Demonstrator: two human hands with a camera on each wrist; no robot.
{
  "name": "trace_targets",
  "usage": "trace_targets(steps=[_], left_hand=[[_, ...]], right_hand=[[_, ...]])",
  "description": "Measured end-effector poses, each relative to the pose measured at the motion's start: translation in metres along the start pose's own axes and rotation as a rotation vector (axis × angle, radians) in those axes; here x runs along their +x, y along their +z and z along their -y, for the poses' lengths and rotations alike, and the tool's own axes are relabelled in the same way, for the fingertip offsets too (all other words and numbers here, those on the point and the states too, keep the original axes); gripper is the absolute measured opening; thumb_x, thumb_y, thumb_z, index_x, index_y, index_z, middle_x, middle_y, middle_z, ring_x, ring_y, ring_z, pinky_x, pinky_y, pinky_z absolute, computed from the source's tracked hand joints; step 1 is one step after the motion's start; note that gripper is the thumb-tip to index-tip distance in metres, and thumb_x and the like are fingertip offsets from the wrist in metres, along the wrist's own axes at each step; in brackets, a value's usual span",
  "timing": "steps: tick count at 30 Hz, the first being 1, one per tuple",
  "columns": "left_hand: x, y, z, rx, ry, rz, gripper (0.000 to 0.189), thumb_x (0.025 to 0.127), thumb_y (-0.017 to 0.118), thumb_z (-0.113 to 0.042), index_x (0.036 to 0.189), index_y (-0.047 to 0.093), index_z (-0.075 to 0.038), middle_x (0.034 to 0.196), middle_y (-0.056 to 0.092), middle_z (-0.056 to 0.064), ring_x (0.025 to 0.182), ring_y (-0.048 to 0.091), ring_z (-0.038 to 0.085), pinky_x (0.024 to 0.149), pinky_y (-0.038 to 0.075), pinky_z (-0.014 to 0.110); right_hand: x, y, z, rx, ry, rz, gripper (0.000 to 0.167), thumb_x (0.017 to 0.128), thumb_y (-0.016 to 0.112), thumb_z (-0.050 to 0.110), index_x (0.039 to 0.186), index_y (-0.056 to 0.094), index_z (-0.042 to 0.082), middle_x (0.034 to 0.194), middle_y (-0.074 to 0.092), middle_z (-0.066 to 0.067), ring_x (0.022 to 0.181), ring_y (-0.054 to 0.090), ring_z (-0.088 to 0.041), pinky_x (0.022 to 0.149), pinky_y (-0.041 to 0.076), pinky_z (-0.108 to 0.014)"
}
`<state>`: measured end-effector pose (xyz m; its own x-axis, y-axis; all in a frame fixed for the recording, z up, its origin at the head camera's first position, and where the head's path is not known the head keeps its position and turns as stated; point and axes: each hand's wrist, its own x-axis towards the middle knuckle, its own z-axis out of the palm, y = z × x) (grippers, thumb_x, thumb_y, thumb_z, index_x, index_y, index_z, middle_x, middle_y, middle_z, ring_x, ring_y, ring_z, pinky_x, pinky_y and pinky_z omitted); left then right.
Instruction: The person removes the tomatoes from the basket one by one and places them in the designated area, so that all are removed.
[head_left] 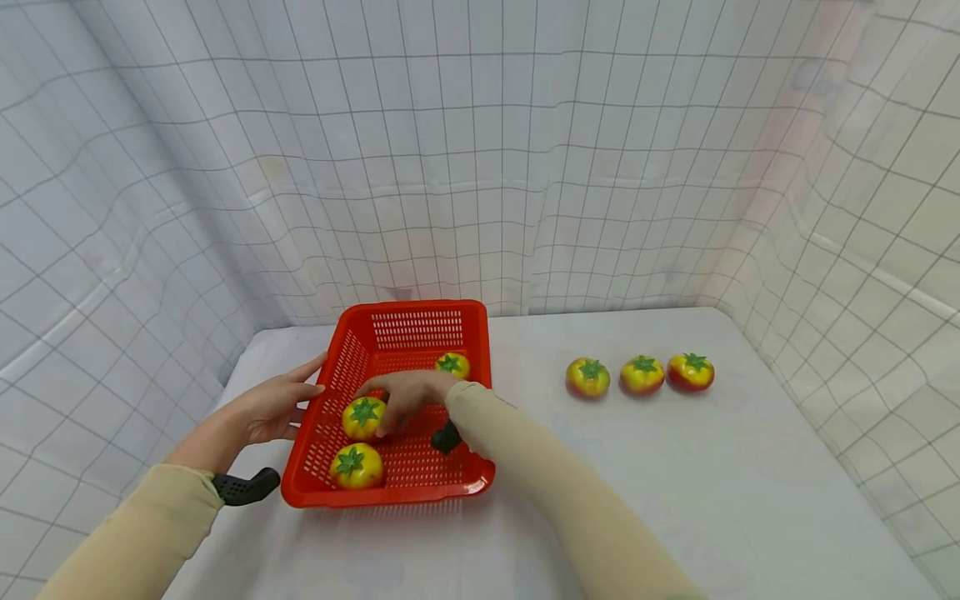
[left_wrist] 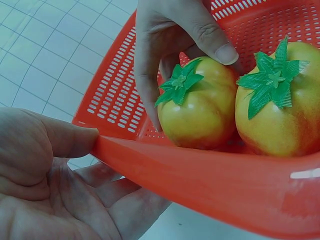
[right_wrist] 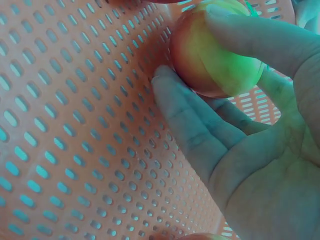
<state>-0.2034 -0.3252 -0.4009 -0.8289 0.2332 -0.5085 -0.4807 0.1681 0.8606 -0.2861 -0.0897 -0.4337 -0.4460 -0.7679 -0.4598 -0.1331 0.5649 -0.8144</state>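
White cloth with a grid of dark lines [head_left: 480, 125] hangs across the top and down both sides of the head view. Right of centre, a left fruit [head_left: 587, 378], a middle fruit [head_left: 642, 375] and a right fruit [head_left: 691, 372], all yellow and red with green leaf tops, sit in a row. The pale right sleeve [head_left: 555, 475] crosses the basket's right rim and hides part of it.

The red basket [head_left: 390, 497], left of centre, contains three similar fruits: a far fruit [head_left: 452, 364] at its upper right, a near fruit [head_left: 357, 467] at its lower left, and the held fruit [head_left: 360, 419] just above that one. The right hand [head_left: 408, 393] curls thumb and fingers round the held fruit; whether it touches the basket floor is hard to tell. The left hand [head_left: 277, 404] pinches the basket's left rim, thumb on top, fingers beneath.

White tabletop [head_left: 637, 483] stretches from the basket's right side past the row, its edge meeting the cloth.
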Motion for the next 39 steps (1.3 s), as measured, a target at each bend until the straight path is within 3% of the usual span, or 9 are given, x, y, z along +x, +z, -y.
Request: trace_targets(steps=[12, 28, 39], left_hand=[[0.002, -0.001, -0.002, 0.009, -0.006, 0.012, 0.076, 0.111, 0.043, -0.020, 0.161, -0.011, -0.036, 0.163, 0.018, 0.031, 0.121, 0.061, 0.041, 0.092, 0.054, 0.058], [0.000, 0.001, -0.001, 0.006, -0.014, -0.006, 0.074, 0.111, 0.042, -0.020, 0.162, -0.010, -0.034, 0.161, 0.024, 0.032, 0.114, 0.065, 0.037, 0.092, 0.054, 0.057], [0.003, -0.001, 0.002, 0.004, -0.002, -0.007, 0.075, 0.111, 0.043, -0.021, 0.162, -0.010, -0.035, 0.159, 0.026, 0.032, 0.114, 0.065, 0.038, 0.091, 0.055, 0.058]], right_hand=[[-0.009, -0.010, 0.001, 0.043, 0.000, 0.014, 0.060, 0.086, 0.081, 0.006, 0.138, 0.059, 0.026, 0.119, 0.059, 0.002, 0.110, 0.056, -0.018, 0.083, 0.059, -0.031], [-0.032, -0.033, -0.002, 0.113, -0.124, 0.021, 0.062, 0.087, 0.080, 0.005, 0.140, 0.058, 0.029, 0.127, 0.057, 0.000, 0.113, 0.058, -0.018, 0.090, 0.058, -0.034], [-0.058, -0.054, -0.008, -0.016, -0.240, -0.027, 0.064, 0.086, 0.083, 0.018, 0.139, 0.057, 0.040, 0.133, 0.055, 0.006, 0.121, 0.051, -0.016, 0.093, 0.056, -0.036]])
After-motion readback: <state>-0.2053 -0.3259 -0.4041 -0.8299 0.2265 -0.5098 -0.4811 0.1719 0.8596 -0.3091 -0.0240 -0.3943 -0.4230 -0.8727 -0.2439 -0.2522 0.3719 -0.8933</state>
